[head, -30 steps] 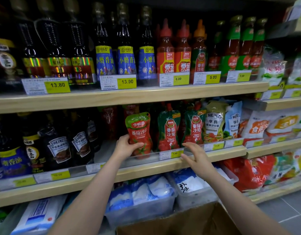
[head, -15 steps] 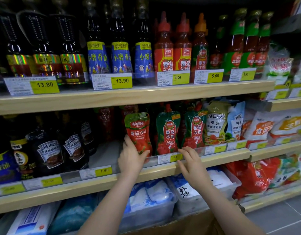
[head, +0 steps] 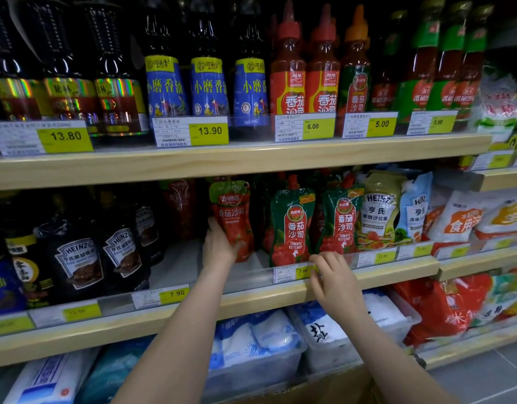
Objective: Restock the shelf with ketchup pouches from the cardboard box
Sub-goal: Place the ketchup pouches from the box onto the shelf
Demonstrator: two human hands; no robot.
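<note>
From the head camera, two bare hands are seen reaching to the middle shelf [head: 251,298]. One red ketchup pouch [head: 232,220] with a green top is held upright by the left hand [head: 217,249], whose fingers are wrapped around its lower left edge; the pouch is set at the front of that shelf, just left of two green ketchup pouches [head: 292,225] standing side by side. The right hand [head: 333,282] is laid on the shelf lip beside a yellow price tag [head: 295,272], its fingers curled onto the clear rail, pinching nothing that can be made out. To the right of the green pair, two salad dressing pouches [head: 379,211] are counted. To the left, three dark sauce bottles [head: 76,258] with white labels are lined up. On the top shelf [head: 236,158], three blue-labelled oil bottles [head: 207,86] and three red ketchup bottles [head: 289,71] are ranged. A strip of the cardboard box [head: 333,386] is visible at the bottom edge, between the forearms.
</note>
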